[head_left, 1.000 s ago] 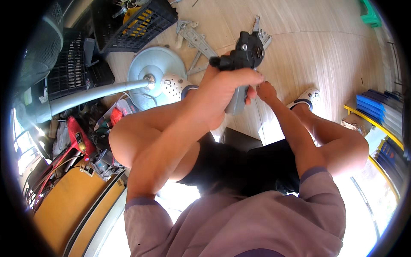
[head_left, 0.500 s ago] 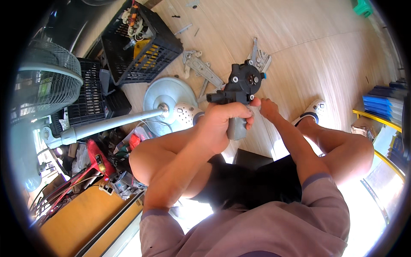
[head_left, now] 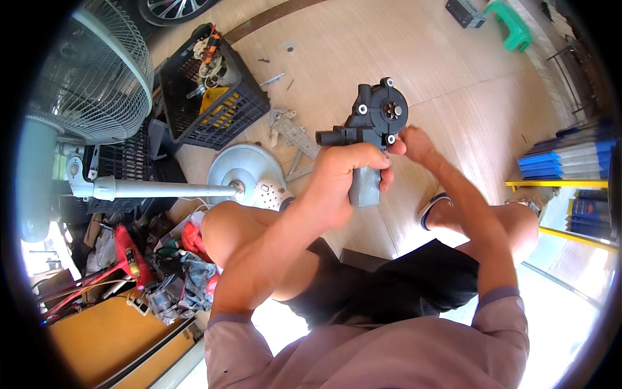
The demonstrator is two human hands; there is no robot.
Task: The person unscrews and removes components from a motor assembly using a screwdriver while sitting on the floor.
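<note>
My left hand (head_left: pixel 334 178) is wrapped round the grey metal can of a power window motor (head_left: pixel 383 117). Its black gear housing points away from me, with a small toothed gear and several metal bushings facing up. Just right of the housing, partly behind it, is my right hand (head_left: pixel 420 144). Its fingers are curled closed, and whatever they may hold is hidden. On the floor beyond lies a metal window regulator (head_left: pixel 295 135), partly covered by my left hand and the motor.
At left stand a grey fan (head_left: pixel 162 188) and a black crate (head_left: pixel 223 120) of parts. A red tool (head_left: pixel 129 256) lies among clutter at lower left. Blue-and-white packages (head_left: pixel 560 159) fill a yellow-edged shelf at right. A green stool (head_left: pixel 512 29) is far right.
The view has shifted, bringing more of the far floor and the green stool in. My left hand still grips the motor; its gear face is turned slightly. My right hand appears a little farther away.
</note>
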